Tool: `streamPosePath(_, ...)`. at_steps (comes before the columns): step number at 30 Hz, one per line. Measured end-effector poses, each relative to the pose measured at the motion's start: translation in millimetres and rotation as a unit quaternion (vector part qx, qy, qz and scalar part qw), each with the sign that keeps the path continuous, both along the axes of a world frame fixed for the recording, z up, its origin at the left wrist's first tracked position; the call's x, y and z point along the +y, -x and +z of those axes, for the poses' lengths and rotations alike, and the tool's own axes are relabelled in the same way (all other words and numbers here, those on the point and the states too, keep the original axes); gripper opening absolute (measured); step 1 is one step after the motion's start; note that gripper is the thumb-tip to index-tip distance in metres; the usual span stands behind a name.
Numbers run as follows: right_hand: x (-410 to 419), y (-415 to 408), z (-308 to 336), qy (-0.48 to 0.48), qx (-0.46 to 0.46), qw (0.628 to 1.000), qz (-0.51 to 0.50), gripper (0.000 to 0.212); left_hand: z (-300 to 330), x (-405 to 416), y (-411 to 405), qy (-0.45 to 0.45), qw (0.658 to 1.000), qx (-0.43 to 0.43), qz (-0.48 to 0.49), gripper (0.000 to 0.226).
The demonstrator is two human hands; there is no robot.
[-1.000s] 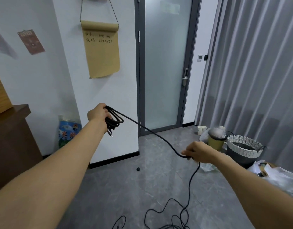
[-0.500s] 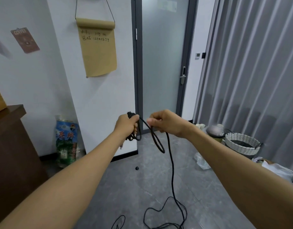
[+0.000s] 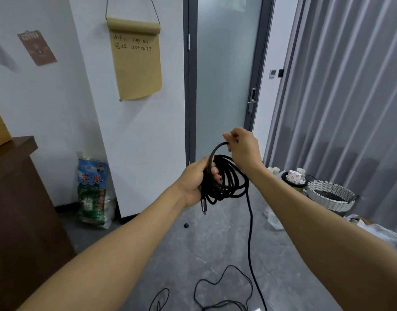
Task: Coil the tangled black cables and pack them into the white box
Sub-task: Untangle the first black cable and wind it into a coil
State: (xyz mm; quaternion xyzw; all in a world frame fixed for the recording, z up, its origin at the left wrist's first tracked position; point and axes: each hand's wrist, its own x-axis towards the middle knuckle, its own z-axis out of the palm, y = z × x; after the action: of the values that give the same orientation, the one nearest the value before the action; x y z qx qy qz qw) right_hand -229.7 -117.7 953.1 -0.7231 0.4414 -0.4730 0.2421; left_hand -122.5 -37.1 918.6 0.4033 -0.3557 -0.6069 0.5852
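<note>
The left hand point(image 3: 194, 185) grips the coiled bundle of thin black cable point(image 3: 226, 182), loops hanging to its right. Just above, the right hand point(image 3: 242, 149) pinches a fresh loop, while the loose cable tail point(image 3: 251, 243) drops straight down to the grey floor point(image 3: 215, 248)

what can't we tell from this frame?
- White box: not in the head view.
- Loose cable on the floor: cut off by the bottom edge, length left unknown.
- Coil: loops overlap, count unclear; left hand hides part.
- Right hand: fingertips face away, pinch hidden.
</note>
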Motion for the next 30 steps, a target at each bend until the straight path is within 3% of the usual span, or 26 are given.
streamPosePath(5, -11.0, 11.1, -2.9, -0.038, -0.006, 0.999, -0.018, 0.026, 2.2, 1.1, -4.7, -0.005, 0.997, 0.052, -0.059, 0.037)
streamPosePath(11, -10.7, 6.6, -7.0, -0.067, -0.027, 0.997, -0.011, 0.028, 3.7, 3.8, -2.2, -0.012, 0.994, -0.057, -0.089, 0.029)
streamPosePath(17, -9.0, 25.4, -45.5, -0.124, 0.006, 0.990, 0.066, 0.041, 6.4, -5.8, -42.6, -0.039, 0.993, -0.050, 0.102, 0.033)
streamPosePath(23, -12.8, 65.9, -64.0, -0.127, 0.039, 0.990, 0.056, 0.022, 2.9, -7.6, -113.5, -0.087, 0.941, -0.019, 0.327, 0.028)
streamPosePath(27, -13.5, 53.3, -61.4, -0.076, 0.103, 0.992, -0.013, 0.020, -2.1, -17.0, -114.0, -0.102, 0.900, -0.085, 0.416, 0.027)
streamPosePath(30, 0.7, 27.0, -53.7, 0.046, 0.307, 0.949, -0.057, 0.018, -0.5, -20.1, -89.2, -0.081, 0.848, -0.259, 0.455, 0.027)
